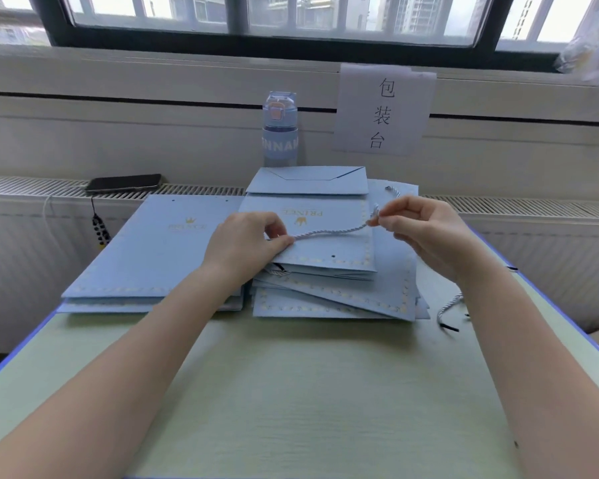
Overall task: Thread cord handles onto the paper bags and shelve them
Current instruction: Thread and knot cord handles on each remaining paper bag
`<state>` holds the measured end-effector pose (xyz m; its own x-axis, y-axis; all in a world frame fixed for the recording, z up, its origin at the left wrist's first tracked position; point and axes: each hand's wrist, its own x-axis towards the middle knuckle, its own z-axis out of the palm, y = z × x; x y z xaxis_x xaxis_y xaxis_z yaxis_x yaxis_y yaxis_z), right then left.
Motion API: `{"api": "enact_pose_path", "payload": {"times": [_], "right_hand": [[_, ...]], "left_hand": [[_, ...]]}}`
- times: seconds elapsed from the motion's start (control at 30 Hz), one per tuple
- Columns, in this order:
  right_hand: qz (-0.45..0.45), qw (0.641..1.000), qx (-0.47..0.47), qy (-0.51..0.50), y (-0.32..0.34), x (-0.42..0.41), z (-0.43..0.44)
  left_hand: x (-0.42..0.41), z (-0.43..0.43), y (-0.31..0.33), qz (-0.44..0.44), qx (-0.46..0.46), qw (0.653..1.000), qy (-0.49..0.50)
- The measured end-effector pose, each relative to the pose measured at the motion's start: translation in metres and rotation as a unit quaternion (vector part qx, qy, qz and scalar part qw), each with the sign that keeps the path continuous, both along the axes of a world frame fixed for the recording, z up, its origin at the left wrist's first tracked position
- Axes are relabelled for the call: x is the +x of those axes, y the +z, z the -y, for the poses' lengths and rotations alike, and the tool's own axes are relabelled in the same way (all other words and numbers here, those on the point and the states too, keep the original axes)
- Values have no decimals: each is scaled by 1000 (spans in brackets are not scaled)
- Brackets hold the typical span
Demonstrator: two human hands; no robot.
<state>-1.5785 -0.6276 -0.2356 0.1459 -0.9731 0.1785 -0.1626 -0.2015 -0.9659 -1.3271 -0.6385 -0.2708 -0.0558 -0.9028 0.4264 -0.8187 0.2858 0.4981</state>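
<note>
L hand (253, 240) & R hand (419, 226) each pinch an end of the cord (329, 233), thumb on forefinger, above the top paper bag (325, 252) mid-frame; cord's light & limp so I'd grip near the tip, bag's thin, prob creases easily

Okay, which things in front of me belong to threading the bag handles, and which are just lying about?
In the job: the cord, the top paper bag, the left stack of bags, the spare cord.
Lying about: the water bottle, the phone, the paper sign.
</note>
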Motion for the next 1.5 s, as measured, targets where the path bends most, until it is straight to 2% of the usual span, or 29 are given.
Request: {"api": "enact_pose_path", "payload": {"times": [0.13, 0.23, 0.3, 0.37, 0.47, 0.53, 0.63, 0.8, 1.0, 1.13, 1.27, 1.4, 1.5], "right_hand": [[23, 1000, 0, 5, -4, 2, 2], [40, 999, 6, 20, -7, 8, 0], [22, 1000, -6, 9, -10, 16, -1], [-32, 999, -37, -15, -12, 25, -2], [-111, 989, -84, -39, -17, 39, -4], [-150, 982, -111, -40, -22, 45, -5], [-190, 971, -138, -34, -28, 47, -4], [-203, 965, -158, -45, -28, 47, -3], [-268, 949, -164, -31, -23, 44, -4], [-213, 969, -123, -25, -17, 41, -6], [-198, 967, -158, -16, -9, 38, -11], [-198, 966, -164, 2, -8, 38, -12], [-201, 967, -158, -3, -8, 39, -11]], "left_hand": [[6, 4, 0, -9, -36, 992, 116], [13, 11, -5, -23, -37, 994, 100], [13, 12, -7, -23, -82, 995, 48], [9, 9, -4, 3, -159, 986, -58], [1, 0, -1, 88, -132, 961, -225], [-3, -1, -6, 138, -115, 951, -253], [-2, 1, -12, 111, -100, 957, -249], [1, 0, -7, 96, -120, 955, -252], [-1, -4, -6, 99, -225, 940, -237], [-6, -7, -7, 36, -284, 938, -196], [-12, -9, -5, -6, -318, 935, -158], [-14, -10, -5, 3, -356, 929, -103], [-14, -10, -5, 27, -367, 924, -101]]}}
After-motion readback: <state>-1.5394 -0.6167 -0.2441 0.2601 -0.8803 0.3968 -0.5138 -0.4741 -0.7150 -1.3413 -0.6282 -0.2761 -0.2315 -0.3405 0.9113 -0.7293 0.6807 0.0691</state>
